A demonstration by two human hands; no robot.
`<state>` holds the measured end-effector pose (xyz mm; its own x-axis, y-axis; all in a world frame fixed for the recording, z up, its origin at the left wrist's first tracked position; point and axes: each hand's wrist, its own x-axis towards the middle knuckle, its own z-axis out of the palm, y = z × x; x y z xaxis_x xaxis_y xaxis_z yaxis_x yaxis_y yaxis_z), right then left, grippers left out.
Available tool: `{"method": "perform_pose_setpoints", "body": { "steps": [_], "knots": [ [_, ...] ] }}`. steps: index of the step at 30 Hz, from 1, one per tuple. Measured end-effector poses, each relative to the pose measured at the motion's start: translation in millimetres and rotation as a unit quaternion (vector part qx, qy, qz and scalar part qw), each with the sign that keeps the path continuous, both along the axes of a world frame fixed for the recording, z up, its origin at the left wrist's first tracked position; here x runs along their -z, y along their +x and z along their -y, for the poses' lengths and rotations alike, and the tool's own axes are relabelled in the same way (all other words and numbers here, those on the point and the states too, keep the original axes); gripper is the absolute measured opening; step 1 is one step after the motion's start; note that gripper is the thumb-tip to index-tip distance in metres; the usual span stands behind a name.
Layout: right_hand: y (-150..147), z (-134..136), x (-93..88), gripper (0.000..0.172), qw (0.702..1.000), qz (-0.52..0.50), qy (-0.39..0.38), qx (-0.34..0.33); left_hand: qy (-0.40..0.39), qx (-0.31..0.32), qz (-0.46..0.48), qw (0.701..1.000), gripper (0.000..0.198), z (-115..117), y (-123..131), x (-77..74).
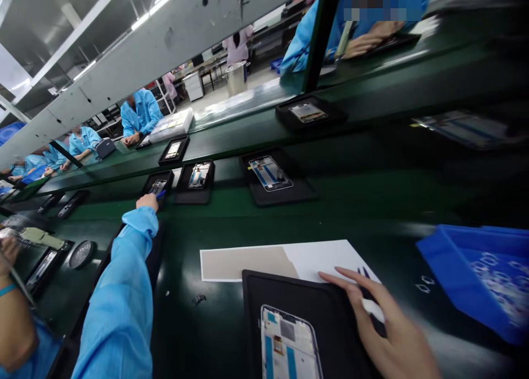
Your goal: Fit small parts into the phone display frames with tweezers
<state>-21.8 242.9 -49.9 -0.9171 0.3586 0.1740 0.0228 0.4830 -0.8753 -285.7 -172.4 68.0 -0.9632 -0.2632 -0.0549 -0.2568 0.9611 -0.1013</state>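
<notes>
My left hand (147, 201), in a light blue sleeve, is stretched out to the near edge of a small black tray (168, 176) that carries a phone frame. Its fingers are closed at that edge, with a small blue piece beside them that I cannot make out. My right hand (392, 326) holds dark tweezers (364, 272) with a white part, its long fingers reaching over the right side of a larger black tray (330, 318). In this tray lies an opened phone frame (289, 343) with blue strips. A white and beige sheet (252, 261) is partly under the tray.
On the right stands a blue bin (450, 280) of small clear pieces. More black trays with phone parts, such as one tray (273, 194), line the green bench. A co-worker's arm (14, 318) and a round metal dish (81, 254) are at left; other people sit across.
</notes>
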Motion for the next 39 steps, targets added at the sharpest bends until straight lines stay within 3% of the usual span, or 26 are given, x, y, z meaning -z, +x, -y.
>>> {"method": "perform_pose_setpoints", "body": {
  "steps": [5,9,12,18,23,26,30,32,36,39],
  "knots": [
    [-5,5,-1.7,0.040,0.999,0.025,-0.011,-0.020,-0.060,0.003,0.072,0.996,0.036,41,13,11.3],
    [-7,7,-3.3,0.032,0.999,0.023,-0.039,-0.006,-0.098,0.019,0.052,0.994,0.038,45,15,23.4],
    [-9,5,1.4,0.030,0.999,0.021,-0.038,-0.018,-0.114,0.045,0.051,0.991,0.037,39,18,22.7],
    [-8,0,8.3,0.040,0.995,-0.013,-0.031,-0.089,-0.154,0.100,0.046,0.982,0.039,17,35,-0.6],
    [-3,0,-6.7,0.032,0.988,-0.028,-0.049,-0.145,-0.186,0.153,0.011,0.971,0.033,-10,56,-41.1],
    [-1,3,-15.8,0.030,0.987,-0.031,-0.052,-0.152,-0.199,0.201,0.000,0.959,0.033,-36,92,-67.9],
    [2,7,-18.1,0.027,0.986,-0.038,-0.089,-0.136,-0.236,0.323,-0.012,0.916,0.028,-79,178,-86.4],
    [3,10,-16.8,0.027,0.986,-0.041,-0.114,-0.115,-0.222,0.412,-0.024,0.883,0.033,-98,227,-85.7],
    [5,13,-15.2,0.031,0.984,-0.050,-0.156,-0.073,-0.144,0.606,-0.063,0.780,0.039,-131,308,-73.3],
    [4,13,-16.3,0.040,0.976,-0.060,-0.202,-0.051,-0.100,0.658,-0.073,0.743,0.025,-157,348,-55.9]
  ]
}}
